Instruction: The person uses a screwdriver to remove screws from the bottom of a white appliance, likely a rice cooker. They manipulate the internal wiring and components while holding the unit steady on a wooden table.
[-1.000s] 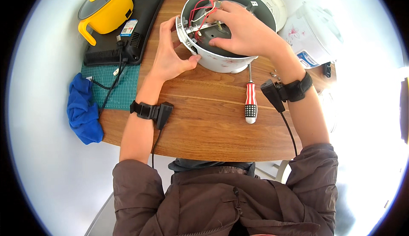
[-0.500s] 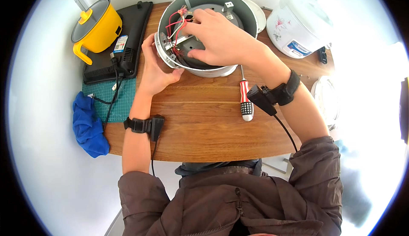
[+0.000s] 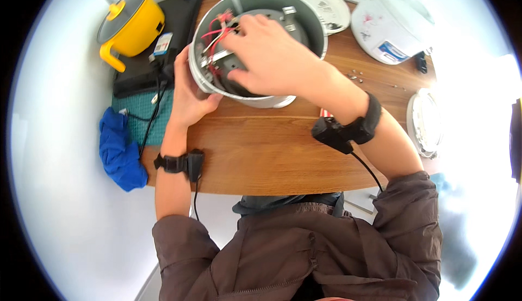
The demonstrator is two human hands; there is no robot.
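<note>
A round, open cooker housing (image 3: 265,102), grey inside and whitish outside, stands at the far middle of the table. Red and white wires (image 3: 213,36), metal brackets and a dark round plate show inside it. My left hand (image 3: 190,95) is wrapped round the housing's left side, thumb at the near lower edge. My right hand (image 3: 270,56) reaches over the rim into the housing. Its fingers bend beside the wires near the middle; the thumb stands well apart, and some fingertips are hidden. Under my right forearm a screwdriver (image 3: 325,113) shows only a bit of red-and-white handle.
At the left a yellow pot (image 3: 140,29) stands on a black flat device (image 3: 179,24). A green mat (image 3: 138,129) and blue cloth (image 3: 120,157) lie nearer. A white disc (image 3: 326,5), a white cooker (image 3: 387,24), small screws (image 3: 356,75) and a white ring-shaped part (image 3: 424,121) are at right.
The housing has shifted left and nearer on the table with both hands on it, uncovering more of the white disc. My right forearm now covers most of the screwdriver. The view has shifted slightly.
</note>
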